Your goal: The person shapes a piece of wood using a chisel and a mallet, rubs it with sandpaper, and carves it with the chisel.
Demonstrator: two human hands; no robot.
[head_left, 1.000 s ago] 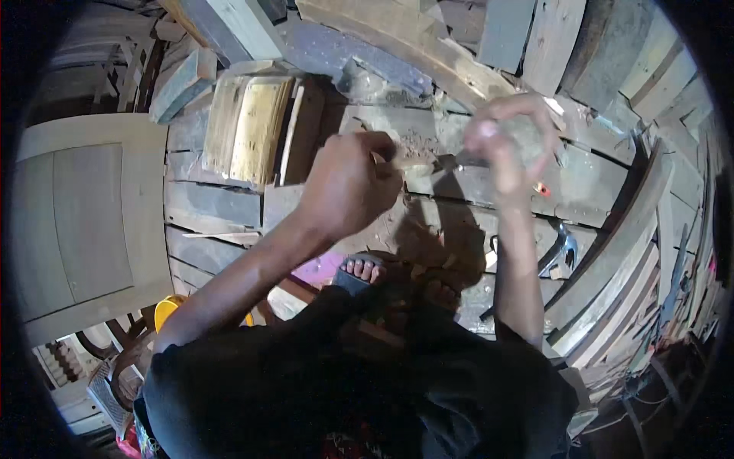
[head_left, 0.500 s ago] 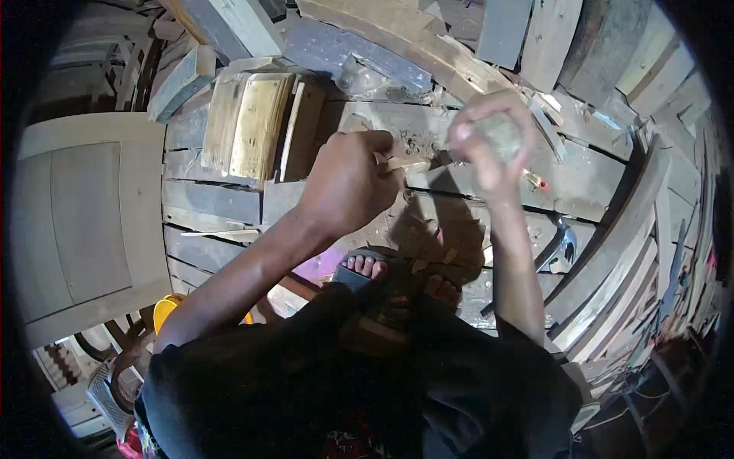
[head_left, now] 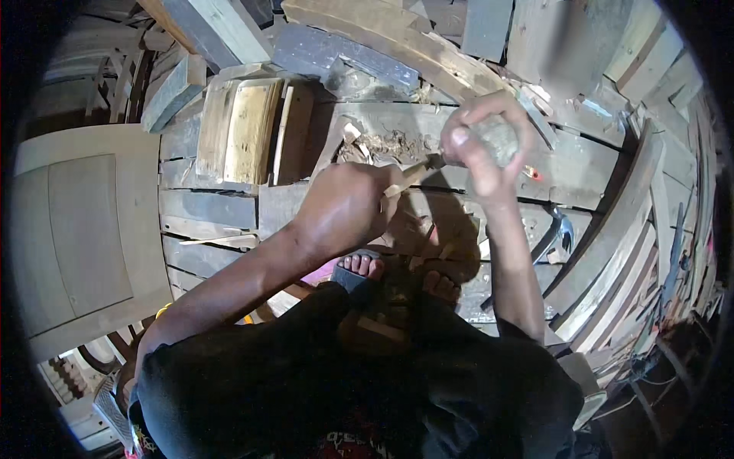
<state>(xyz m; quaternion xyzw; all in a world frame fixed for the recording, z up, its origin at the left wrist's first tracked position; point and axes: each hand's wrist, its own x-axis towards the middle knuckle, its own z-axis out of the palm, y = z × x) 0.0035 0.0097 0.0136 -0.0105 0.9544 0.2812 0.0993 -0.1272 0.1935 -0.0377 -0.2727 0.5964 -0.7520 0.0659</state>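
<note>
Left hand (head_left: 350, 200) grips a wooden strip (head_left: 414, 177), best held steady; right hand (head_left: 483, 162) curls beside the strip's tip, contents unclear.

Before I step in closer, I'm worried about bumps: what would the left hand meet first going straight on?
Likely the small dark piece by the right hand, though depth is unclear.

One view: left of two head-worn fisheyes, aimed steeply down over dark cloth clothing (head_left: 344, 390) at frame bottom. Bare left hand (head_left: 344, 203), bare right hand (head_left: 493, 180) near, mid-frame; weathered grey plank floor (head_left: 585, 168) farther off.
</note>
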